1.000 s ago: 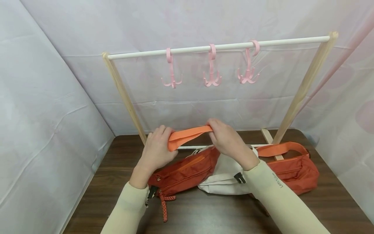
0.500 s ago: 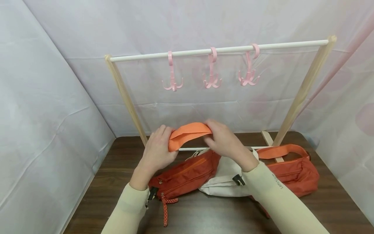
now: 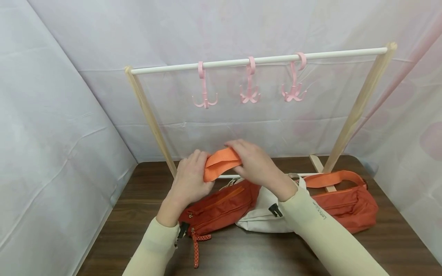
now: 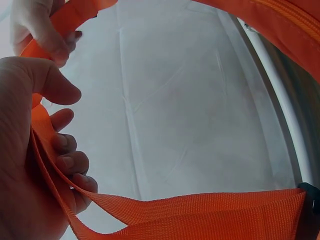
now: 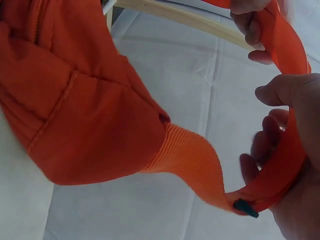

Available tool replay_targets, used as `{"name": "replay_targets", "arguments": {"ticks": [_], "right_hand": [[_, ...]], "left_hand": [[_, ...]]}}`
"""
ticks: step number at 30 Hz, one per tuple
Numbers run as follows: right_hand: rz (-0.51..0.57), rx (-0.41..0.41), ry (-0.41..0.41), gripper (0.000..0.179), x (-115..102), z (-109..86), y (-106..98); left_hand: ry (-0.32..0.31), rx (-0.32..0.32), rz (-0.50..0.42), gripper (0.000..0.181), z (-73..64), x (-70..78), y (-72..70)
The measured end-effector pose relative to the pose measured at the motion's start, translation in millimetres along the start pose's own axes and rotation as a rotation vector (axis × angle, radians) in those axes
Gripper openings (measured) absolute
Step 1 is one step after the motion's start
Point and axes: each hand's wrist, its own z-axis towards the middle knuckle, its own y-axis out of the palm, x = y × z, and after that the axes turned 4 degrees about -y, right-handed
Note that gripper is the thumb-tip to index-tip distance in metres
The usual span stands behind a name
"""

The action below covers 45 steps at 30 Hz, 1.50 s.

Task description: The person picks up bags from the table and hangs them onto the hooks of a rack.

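Above the table (image 3: 138,218), left hand (image 3: 191,177) and right hand (image 3: 258,165) both grip the same orange strap (image 3: 221,165), fingers curled round it, short arched stretch between them. Red bag (image 3: 222,205) is just below the hands, partly overlapping the white bag (image 3: 264,220); can't tell if it rests on the table. Best handling, likely: even grips, strap layers flat and untwisted, black buckle (image 3: 184,229) clear of fingers.

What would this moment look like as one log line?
left hand: grips orange strap; right hand: grips it too; pink hooks: on white rail
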Motion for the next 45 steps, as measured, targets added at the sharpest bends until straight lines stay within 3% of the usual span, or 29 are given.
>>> {"name": "replay_targets", "arguments": {"ticks": [12, 22, 28, 36, 40, 42, 45], "right_hand": [[-0.124, -0.099, 0.036, 0.054, 3.1, -5.7, 2.2], [-0.272, -0.093, -0.03, 0.036, 6.8, -10.1, 7.7], [-0.301, -0.136, -0.035, 0.032, 7.9, -11.5, 7.6], [-0.29, -0.151, -0.03, 0.042, 7.5, -12.5, 7.4], [-0.298, -0.162, -0.025, 0.041, 6.0, -12.0, 7.8], [-0.303, -0.167, -0.023, 0.039, 5.6, -11.8, 7.5], [-0.294, -0.182, 0.002, 0.034, 5.5, -11.0, 5.8]], "left_hand": [[-0.03, -0.033, 0.064, 0.072, 1.5, -5.9, 8.9], [-0.042, -0.063, 0.058, 0.065, 0.7, -7.9, 10.3], [-0.054, -0.125, 0.073, 0.058, -1.3, -8.4, 12.7], [-0.02, -0.048, 0.086, 0.057, 0.7, -11.0, 13.1], [0.01, -0.023, 0.085, 0.069, 0.6, -12.7, 13.9], [0.015, -0.035, 0.065, 0.068, 0.0, -14.3, 14.7], [0.007, -0.079, 0.013, 0.053, -1.3, -18.5, 15.9]]}}
